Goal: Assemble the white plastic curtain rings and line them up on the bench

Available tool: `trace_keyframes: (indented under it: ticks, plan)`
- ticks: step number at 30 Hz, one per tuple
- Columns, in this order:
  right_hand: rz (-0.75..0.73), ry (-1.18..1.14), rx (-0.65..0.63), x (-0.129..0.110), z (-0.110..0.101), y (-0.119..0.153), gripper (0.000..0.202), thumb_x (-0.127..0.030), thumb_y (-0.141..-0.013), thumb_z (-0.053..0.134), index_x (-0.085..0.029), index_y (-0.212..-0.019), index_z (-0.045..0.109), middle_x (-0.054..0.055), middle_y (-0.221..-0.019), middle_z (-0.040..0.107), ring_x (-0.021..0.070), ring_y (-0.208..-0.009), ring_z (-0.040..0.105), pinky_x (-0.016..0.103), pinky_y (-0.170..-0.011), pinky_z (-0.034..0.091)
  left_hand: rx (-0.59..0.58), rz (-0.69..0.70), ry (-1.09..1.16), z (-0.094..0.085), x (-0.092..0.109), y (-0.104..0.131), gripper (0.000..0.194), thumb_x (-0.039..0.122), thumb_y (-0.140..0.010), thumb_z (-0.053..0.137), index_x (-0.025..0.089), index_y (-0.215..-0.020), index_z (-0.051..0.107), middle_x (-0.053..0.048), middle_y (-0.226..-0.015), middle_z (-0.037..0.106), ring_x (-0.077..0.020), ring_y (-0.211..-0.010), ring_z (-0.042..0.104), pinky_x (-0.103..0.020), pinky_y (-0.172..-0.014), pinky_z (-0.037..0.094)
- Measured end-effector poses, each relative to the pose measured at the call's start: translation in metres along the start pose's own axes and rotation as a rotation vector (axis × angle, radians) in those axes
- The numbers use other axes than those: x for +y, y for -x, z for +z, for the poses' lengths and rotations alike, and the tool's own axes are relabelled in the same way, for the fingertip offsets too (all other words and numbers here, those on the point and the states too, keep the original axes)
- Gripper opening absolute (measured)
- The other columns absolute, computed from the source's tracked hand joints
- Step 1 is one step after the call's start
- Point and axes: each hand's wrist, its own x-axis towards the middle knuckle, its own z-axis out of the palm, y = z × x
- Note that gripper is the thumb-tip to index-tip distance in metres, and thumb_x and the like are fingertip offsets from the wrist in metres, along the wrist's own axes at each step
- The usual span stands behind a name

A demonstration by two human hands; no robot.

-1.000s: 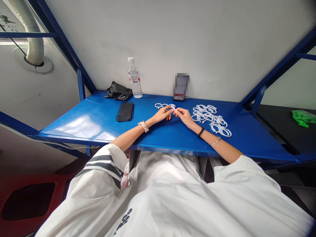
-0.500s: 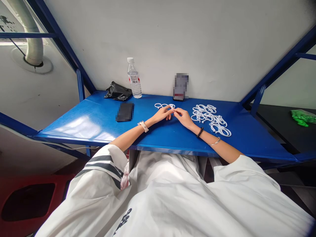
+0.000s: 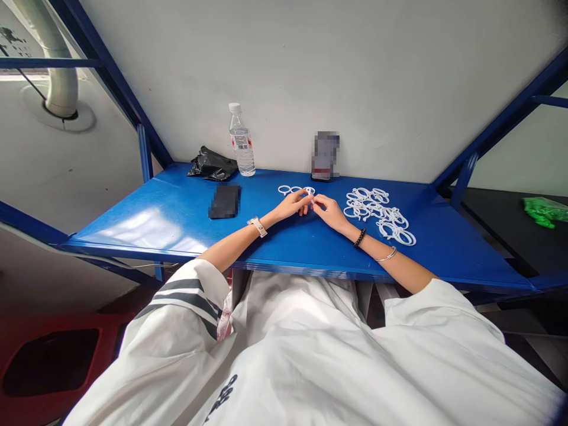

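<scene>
My left hand (image 3: 290,206) and my right hand (image 3: 331,213) meet above the middle of the blue table. Between their fingertips is a small white plastic piece (image 3: 309,192), pinched from both sides; the fingers cover much of it. White rings (image 3: 284,190) lie on the table just beyond my left hand, partly hidden by its fingers. To the right of my right hand spreads a loose pile of white plastic rings (image 3: 375,207), each with a small knob or eyelet, several of them overlapping.
A water bottle (image 3: 242,145) stands at the back beside a crumpled black plastic bag (image 3: 213,164). A flat black object (image 3: 225,202), blurred, lies left of my hands. A blurred phone (image 3: 325,157) leans on the wall. Blue frame bars (image 3: 497,118) slope at both sides.
My right fingers have shifted slightly at the white piece, and a little more of it shows between the fingertips. Everything else stays in place.
</scene>
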Motion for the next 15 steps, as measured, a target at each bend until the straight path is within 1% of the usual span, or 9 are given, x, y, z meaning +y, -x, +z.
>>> trace_keyframes:
  ticks: [8,15]
  plan:
    - [-0.009,0.009,-0.007,0.0016,-0.0005,-0.0002,0.033,-0.041,-0.096,0.050,-0.022,-0.076,0.069,0.005,-0.079,0.066,0.0215,-0.079,0.056,0.035,-0.077,0.045,-0.008,0.003,-0.009,0.0000,0.0027,0.0011,0.046,0.062,-0.097,0.052,0.016,-0.098,0.051,0.002,-0.062,0.062,-0.0082,-0.052,0.057,-0.020,-0.054,0.042]
    - [-0.004,-0.007,-0.029,-0.0026,-0.0013,0.0003,0.036,-0.046,-0.097,0.051,-0.022,-0.076,0.069,0.006,-0.082,0.071,0.0231,-0.081,0.058,0.038,-0.080,0.046,-0.010,0.027,0.005,-0.0001,0.0016,0.0000,0.046,0.062,-0.096,0.054,0.016,-0.101,0.050,0.002,-0.062,0.062,-0.0091,-0.051,0.058,-0.021,-0.052,0.043]
